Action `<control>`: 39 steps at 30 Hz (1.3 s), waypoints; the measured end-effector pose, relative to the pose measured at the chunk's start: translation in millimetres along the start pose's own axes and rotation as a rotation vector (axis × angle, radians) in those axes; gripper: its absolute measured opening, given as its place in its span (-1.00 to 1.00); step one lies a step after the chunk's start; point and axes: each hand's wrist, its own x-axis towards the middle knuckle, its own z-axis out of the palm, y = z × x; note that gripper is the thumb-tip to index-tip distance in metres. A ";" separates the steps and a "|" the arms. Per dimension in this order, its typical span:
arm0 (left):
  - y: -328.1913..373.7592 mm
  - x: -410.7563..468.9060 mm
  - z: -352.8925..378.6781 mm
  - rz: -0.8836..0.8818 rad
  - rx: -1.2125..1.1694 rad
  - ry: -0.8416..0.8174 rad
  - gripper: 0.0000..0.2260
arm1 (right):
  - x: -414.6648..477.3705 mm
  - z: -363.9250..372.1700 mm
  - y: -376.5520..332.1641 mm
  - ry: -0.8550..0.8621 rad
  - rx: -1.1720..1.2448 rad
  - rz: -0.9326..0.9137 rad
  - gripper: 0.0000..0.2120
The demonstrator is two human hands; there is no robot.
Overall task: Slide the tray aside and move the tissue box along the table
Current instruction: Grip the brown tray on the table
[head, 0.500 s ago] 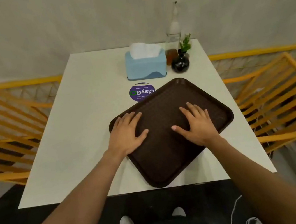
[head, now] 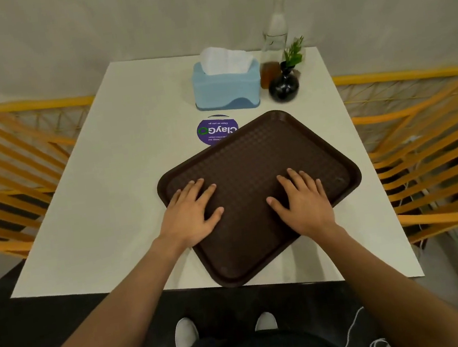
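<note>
**Tray under both palms, tissue box untouched**

Nearest me, the person's left hand and right hand lie flat on the brown plastic tray, fingers spread and pressing down, gripping nothing. The tray sits skewed on the white surface, one corner jutting just past the near edge, its far corner covering part of a round purple sticker. By my reading, the slide is only beginning or partway through, since the tray occupies the middle-right of the surface. Beyond it, the blue tissue box stands at the far end, clear of both hands, just beside a small dark vase and a glass bottle. That second step looks wholly undone.
</note>
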 end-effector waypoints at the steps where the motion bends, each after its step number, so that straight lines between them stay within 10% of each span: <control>1: 1.2 -2.7 0.8 -0.012 -0.001 0.009 -0.35 | 1.8 0.4 0.8 -0.004 -0.003 -0.016 -0.27; 24: -11.8 -88.7 -17.3 -0.389 -0.118 0.050 -0.39 | 56.8 -13.8 -50.8 -0.008 -0.027 -0.543 -0.52; 31: -63.6 -55.3 -40.8 -0.310 -0.108 0.190 -0.62 | 17.5 -30.7 -57.5 0.360 0.382 -0.102 -0.77; 39: -95.9 -51.5 -28.3 -0.269 -0.099 0.165 -0.60 | -25.0 4.1 -73.1 0.108 0.245 0.367 -0.46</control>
